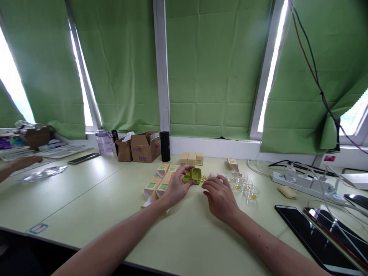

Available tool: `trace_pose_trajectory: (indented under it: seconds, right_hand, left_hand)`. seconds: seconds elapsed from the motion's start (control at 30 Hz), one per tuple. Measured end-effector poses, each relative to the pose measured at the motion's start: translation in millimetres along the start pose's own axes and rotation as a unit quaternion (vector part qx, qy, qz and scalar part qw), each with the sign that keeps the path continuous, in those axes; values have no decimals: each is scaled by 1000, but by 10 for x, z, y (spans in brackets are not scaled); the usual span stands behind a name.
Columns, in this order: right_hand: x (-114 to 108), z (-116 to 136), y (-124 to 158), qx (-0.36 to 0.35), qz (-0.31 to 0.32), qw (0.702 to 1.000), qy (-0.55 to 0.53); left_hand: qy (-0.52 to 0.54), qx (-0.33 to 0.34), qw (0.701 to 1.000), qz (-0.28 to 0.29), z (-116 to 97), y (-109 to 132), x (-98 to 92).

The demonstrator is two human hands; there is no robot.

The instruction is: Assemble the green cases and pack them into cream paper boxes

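In my left hand is a small yellow-green case with its lid raised, gripped between thumb and fingers. My right hand is just right of it, fingers bent and close together over the table; whatever is at the fingertips is too small to make out. Tiny yellow pieces lie between the two hands. Several clear cups with yellow centres stand beyond my right hand. Small cardboard boxes with green windows lie beside my left hand, partly behind it.
More small boxes stand at the back, near a black bottle and brown cartons. A power strip with cables and a dark tablet lie on the right. Another person's hand is at far left.
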State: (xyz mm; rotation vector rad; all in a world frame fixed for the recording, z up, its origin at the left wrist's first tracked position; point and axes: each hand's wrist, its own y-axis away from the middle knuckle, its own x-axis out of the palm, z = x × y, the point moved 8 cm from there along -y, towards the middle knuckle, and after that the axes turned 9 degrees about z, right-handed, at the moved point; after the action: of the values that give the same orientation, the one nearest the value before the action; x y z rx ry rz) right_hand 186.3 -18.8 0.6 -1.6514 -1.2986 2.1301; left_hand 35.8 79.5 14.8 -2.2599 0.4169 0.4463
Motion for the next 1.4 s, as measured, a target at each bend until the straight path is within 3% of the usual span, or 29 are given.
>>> trace_pose_trajectory:
  seconds: [0.13,0.47,0.8,1.17,1.4]
  right_hand:
    - [-180,52,20,-4,-72,995,-69]
    - [-303,-51,76,78,-128,966,-210]
    - [-11,-421,187,240,-96,897,-358]
    - [80,-403,164,239,-90,863,-436]
    - [61,-421,173,240,-91,860,-442]
  left_hand:
    - [-3,-2,1000,-5,13,0,-1]
    - [13,-10,999,41,-40,15,71]
    - [-21,-16,997,79,-93,72,168]
    - [-39,2,995,88,-83,84,204]
    - [-41,4,995,93,-80,95,213]
